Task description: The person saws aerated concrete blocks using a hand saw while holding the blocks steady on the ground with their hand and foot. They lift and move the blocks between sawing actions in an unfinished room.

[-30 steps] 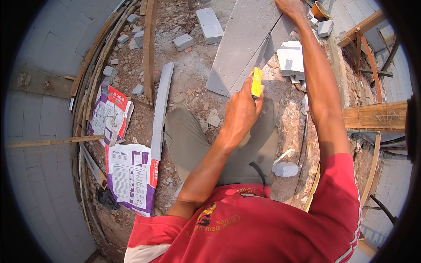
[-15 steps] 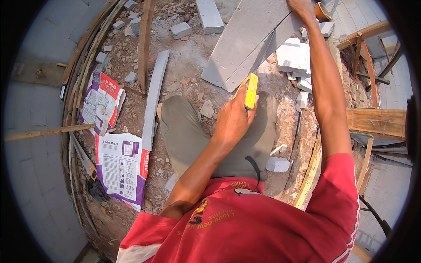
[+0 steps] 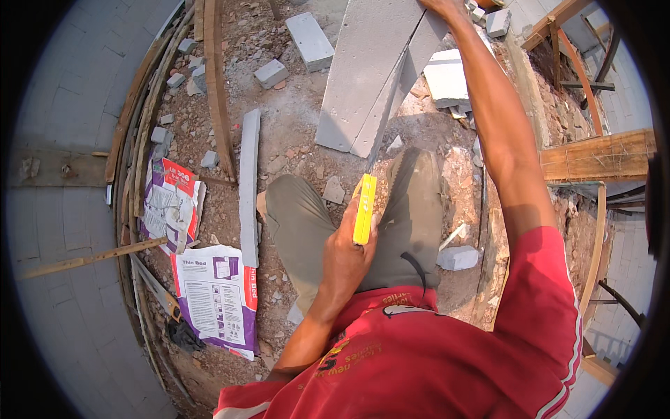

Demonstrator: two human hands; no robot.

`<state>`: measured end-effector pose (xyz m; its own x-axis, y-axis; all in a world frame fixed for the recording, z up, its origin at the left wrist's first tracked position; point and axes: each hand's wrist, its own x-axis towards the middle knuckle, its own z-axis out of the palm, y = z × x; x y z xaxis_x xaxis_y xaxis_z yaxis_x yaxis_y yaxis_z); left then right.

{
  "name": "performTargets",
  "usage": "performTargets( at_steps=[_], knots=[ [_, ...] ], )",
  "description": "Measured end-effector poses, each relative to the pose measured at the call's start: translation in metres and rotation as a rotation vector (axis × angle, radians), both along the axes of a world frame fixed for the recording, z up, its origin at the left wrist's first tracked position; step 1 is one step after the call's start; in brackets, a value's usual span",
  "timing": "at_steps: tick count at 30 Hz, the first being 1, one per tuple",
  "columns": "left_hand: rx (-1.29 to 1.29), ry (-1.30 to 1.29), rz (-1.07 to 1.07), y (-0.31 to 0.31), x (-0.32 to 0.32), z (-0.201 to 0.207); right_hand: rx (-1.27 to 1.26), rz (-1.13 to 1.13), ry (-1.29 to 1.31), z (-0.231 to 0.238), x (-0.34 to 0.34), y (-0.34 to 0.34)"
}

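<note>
My left hand (image 3: pixel 347 244) is closed round the yellow handle of a handsaw (image 3: pixel 364 209), held over my lap. Its thin blade is seen nearly edge-on and is hard to tell from the grey of a large lightweight concrete block (image 3: pixel 356 84) in front of my knees. A narrow dark cut line runs lengthwise along that block. At the block's far end, my right hand (image 3: pixel 441 7) grips its edge, with the fingers partly cut off by the top of the picture.
Long thin block strip (image 3: pixel 249 188) lies left of my knees. Beyond it are purple-and-white paper bags (image 3: pixel 216 297), another handsaw (image 3: pixel 165 297) and a wooden plank (image 3: pixel 218 91). Block pieces (image 3: pixel 309 42) and rubble cover the ground. White block offcuts (image 3: pixel 447 77) and timber beams (image 3: pixel 593 157) stand right.
My left hand has drawn the handsaw back toward my body, away from the block. My right hand stays on the block's far end. The whole view has shifted slightly.
</note>
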<state>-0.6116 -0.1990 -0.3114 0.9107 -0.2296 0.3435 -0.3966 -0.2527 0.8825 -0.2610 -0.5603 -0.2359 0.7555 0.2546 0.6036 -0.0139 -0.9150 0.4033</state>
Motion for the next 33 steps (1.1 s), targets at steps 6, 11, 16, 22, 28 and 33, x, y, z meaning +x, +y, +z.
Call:
performTargets(
  at_steps=[6,11,16,22,28,33],
  knots=[
    [0.18,0.115,0.01,-0.051,0.074,0.026,0.35,-0.087,0.207,0.022,0.008,0.019],
    [0.179,0.166,-0.027,-0.065,0.074,0.023,0.656,-0.112,0.303,0.01,-0.007,-0.008],
    [0.213,0.183,-0.053,-0.065,0.079,0.029,0.686,-0.197,0.251,0.017,-0.012,-0.011],
    [0.167,0.175,-0.058,0.0,0.01,0.026,0.486,0.021,0.132,-0.006,-0.035,-0.022],
    [0.283,0.22,-0.066,-0.053,0.079,0.047,0.676,-0.095,0.181,0.018,-0.041,0.004],
    [0.239,0.171,-0.123,-0.022,0.043,0.045,0.654,-0.227,0.226,0.043,-0.071,0.019]
  ],
)
